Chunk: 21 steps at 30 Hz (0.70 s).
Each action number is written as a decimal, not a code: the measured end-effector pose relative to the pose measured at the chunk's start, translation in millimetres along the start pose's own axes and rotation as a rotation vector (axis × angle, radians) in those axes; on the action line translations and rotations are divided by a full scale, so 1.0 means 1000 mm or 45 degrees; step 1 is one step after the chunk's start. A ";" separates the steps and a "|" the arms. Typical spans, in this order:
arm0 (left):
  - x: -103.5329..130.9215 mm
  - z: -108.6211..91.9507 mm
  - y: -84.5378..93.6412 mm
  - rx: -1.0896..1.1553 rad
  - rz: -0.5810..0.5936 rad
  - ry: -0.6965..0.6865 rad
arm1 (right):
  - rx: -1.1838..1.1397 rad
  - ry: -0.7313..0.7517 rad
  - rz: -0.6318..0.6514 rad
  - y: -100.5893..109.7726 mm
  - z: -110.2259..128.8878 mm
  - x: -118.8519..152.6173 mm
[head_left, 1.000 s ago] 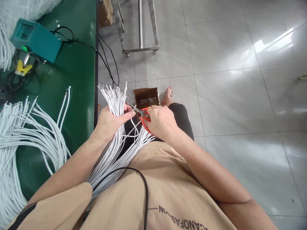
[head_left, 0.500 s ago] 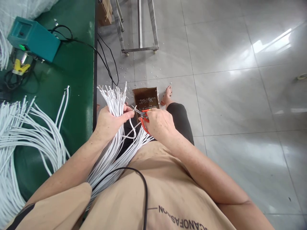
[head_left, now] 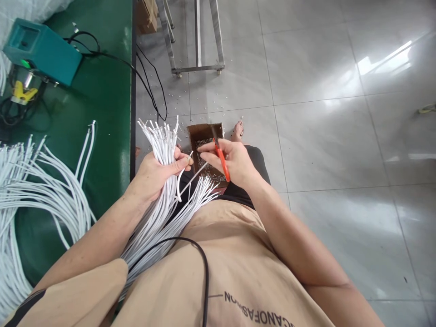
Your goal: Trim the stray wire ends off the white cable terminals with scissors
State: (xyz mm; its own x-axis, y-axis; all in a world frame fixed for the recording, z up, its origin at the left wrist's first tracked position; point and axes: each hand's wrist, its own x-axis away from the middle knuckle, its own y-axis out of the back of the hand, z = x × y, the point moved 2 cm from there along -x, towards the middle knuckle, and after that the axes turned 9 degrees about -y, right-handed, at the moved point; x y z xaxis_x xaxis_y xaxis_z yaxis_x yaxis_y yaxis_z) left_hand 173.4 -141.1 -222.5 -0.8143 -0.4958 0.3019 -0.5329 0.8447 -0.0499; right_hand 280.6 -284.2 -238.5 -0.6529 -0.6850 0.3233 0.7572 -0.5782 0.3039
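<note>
My left hand (head_left: 155, 175) is wrapped round a thick bundle of white cables (head_left: 162, 147), their cut ends fanning upward. Between its thumb and fingertips one cable end (head_left: 190, 156) sticks out, its length looped below. My right hand (head_left: 235, 159) holds red-handled cutting pliers (head_left: 222, 160) tucked against the fingers, the jaws pointing up and blurred. Its thumb and forefinger reach to the tip of another single cable (head_left: 195, 176); whether they pinch it I cannot make out. More loose white cables (head_left: 200, 193) lie across my lap, ends toward the right hand.
Below my hands stands an open cardboard box (head_left: 200, 131) holding small clippings, with more scattered on the tiled floor (head_left: 320, 136). At left, the green table (head_left: 112, 81) carries a teal machine (head_left: 44, 50) and further white cables (head_left: 51, 190). A metal stand (head_left: 197, 69) is ahead.
The pliers have swung from pointing left at the cable end to upright in my right hand, whose fingers now extend toward a single cable. My left hand keeps its grip on the bundle.
</note>
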 end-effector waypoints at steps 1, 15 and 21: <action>0.000 0.000 0.000 0.029 0.035 0.025 | -0.186 0.035 0.056 0.001 0.001 -0.002; -0.003 0.001 0.003 0.113 0.246 0.085 | -0.691 0.162 0.345 -0.016 0.003 -0.012; -0.002 0.001 0.002 -0.025 0.144 0.046 | -0.581 -0.001 0.084 -0.024 0.001 -0.003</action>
State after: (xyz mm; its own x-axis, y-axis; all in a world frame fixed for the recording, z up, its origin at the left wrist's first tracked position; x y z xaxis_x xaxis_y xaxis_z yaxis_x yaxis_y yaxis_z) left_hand 173.9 -138.4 -223.9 -0.8600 -0.3896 0.3296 -0.4330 0.8989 -0.0673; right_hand 264.7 -267.9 -245.7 -0.6030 -0.7265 0.3296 0.7288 -0.6697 -0.1426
